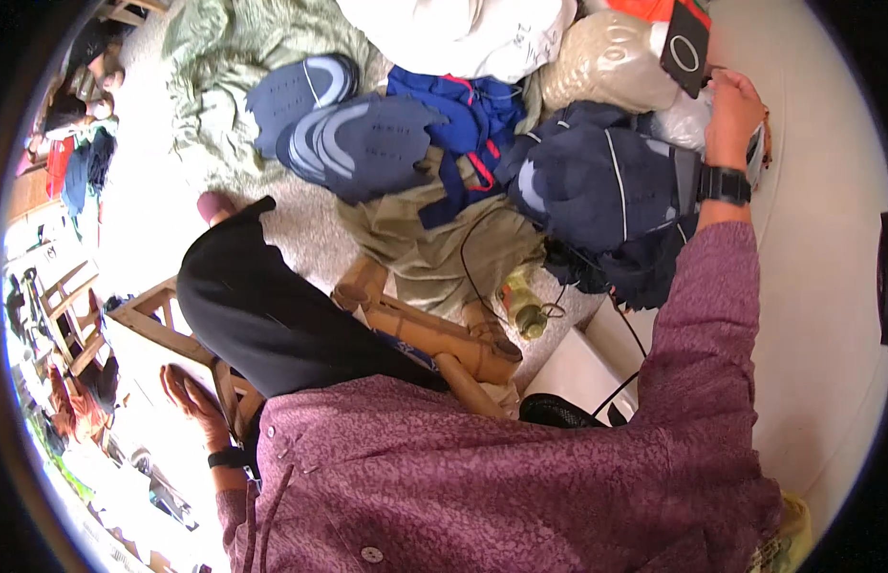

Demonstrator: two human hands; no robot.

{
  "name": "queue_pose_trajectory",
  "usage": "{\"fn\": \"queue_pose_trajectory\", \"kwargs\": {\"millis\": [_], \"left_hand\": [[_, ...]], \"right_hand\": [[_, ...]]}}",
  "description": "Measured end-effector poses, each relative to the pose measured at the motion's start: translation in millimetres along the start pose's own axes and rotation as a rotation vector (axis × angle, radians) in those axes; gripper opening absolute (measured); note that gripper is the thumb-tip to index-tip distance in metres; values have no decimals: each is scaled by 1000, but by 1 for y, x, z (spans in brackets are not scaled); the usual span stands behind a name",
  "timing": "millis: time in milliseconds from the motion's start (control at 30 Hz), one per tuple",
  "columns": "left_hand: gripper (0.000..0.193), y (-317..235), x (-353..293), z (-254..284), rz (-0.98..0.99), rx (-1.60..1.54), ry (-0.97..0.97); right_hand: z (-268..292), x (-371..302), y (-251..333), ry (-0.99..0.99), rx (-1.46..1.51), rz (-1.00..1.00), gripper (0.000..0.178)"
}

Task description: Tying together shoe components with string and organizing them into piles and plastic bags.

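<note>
My left hand [192, 405] lies with its fingers stretched out along the pale side of a wooden stool [162, 325] at the lower left. At the upper right my right hand [735, 116] has its fingers bent in against the edge of a flat black rectangle with a white ring [685, 50]. Its fingertips are partly hidden, and the rectangle's exact kind does not show. Beside that hand are a shiny beige plastic-wrapped bundle [606, 59] and a clear plastic bag [681, 124]. Below them lies a pile of dark navy cut fabric pieces [611, 177].
More navy pieces with grey curved bands [367, 143], blue cloth with red trim [458, 110] and olive cloth [434, 239] cover the floor ahead. A yellow-green bottle [523, 304] lies near brown cardboard tubes [444, 334]. A white wall [816, 239] stands at the right.
</note>
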State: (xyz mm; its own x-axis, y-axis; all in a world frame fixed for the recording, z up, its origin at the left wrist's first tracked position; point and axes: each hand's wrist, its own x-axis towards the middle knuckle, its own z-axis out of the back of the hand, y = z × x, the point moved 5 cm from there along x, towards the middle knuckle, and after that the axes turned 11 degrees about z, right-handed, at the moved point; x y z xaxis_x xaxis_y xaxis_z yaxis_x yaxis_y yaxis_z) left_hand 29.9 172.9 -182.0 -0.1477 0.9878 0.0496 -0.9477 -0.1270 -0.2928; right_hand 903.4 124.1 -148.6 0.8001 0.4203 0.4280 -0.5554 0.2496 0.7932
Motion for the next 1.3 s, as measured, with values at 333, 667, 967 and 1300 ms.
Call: {"fn": "queue_pose_trajectory", "kwargs": {"millis": [333, 667, 967, 1300], "left_hand": [[42, -12, 1, 2, -17, 107, 4], [42, -2, 2, 1, -39, 92, -40], [42, 20, 0, -6, 41, -97, -47], [46, 5, 0, -4, 75, -101, -9]], "right_hand": [[-57, -194, -22, 535, 165, -185, 6], [-71, -196, -77, 750, 32, -296, 11], [-112, -129, -99, 1101, -1044, 287, 47], [-87, -177, -120, 1171, -1079, 101, 84]]}}
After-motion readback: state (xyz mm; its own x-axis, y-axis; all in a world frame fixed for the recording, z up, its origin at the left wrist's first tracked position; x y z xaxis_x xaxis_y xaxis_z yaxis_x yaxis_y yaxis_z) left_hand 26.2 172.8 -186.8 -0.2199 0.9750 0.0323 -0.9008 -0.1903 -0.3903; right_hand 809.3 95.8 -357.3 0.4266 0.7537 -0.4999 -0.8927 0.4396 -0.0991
